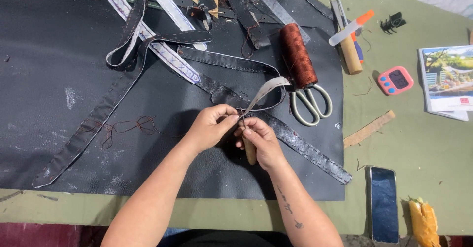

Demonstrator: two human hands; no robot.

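The left hand (211,127) pinches a grey strap (263,92) between thumb and fingertips, right where the strap rises from the black sheet (44,109). The right hand (261,139) meets it fingertip to fingertip, closed around an awl (250,151) whose wooden handle sticks out below the palm. Scissors (310,104) and a thread spool (298,55) lie just beyond the fingers. A phone (383,202) lies well right of the right wrist.
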